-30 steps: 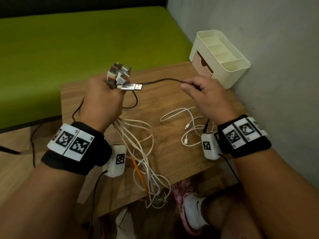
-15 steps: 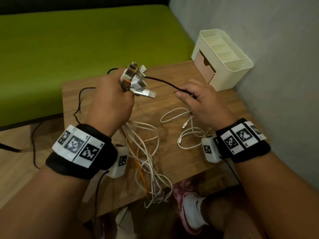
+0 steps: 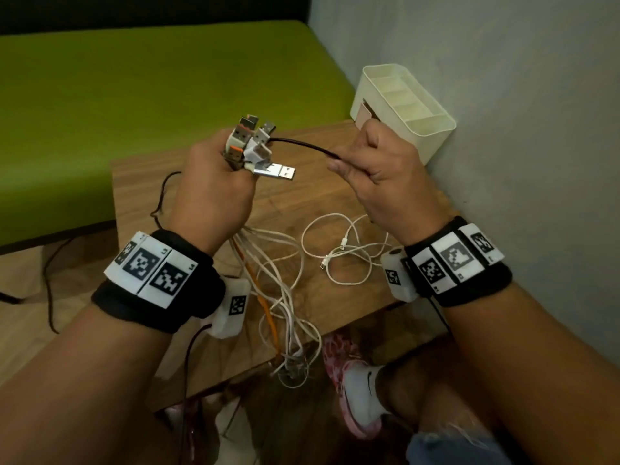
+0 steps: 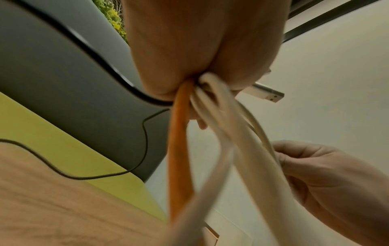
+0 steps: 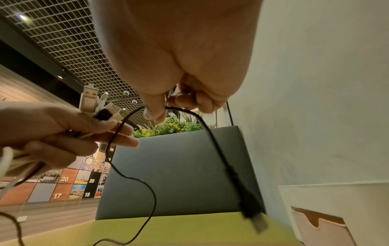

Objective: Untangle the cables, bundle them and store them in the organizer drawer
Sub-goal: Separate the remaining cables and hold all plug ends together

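A: White and orange cables (image 3: 268,280) mostly, plus one black cable (image 3: 302,146). Head view: left hand (image 3: 211,193) is fisted round the cluster of USB plugs (image 3: 251,146), cords trailing down over the wooden table (image 3: 302,196) and off its near edge. Right hand (image 3: 379,176) pinches the black cable a short way out from the plugs. One loose white cable (image 3: 342,250) lies on the table, apart from the rest. Organizer (image 3: 402,105) sits at the far corner by the wall, drawer closed

B: left wrist cam?

A: Orange cord (image 4: 179,149) and white cords (image 4: 221,133) exit the bottom of the closed fist, blurred. Silver plug (image 4: 267,94) pokes out sideways

B: right wrist?

A: Thumb and finger clamp the black cable; its free end with the small connector (image 5: 252,213) hangs below, over the green bench (image 5: 168,233)

B: handling?

A: Light, limp, thin, no spring to speak of. My read: they'll snag on each other, so pull slow. Take hold on the cord just behind the plug moulding, not on the metal tip, and don't yank at the strain relief

B: status?

A: Still untangling, I'd say. Nothing bundled, nothing in the drawer
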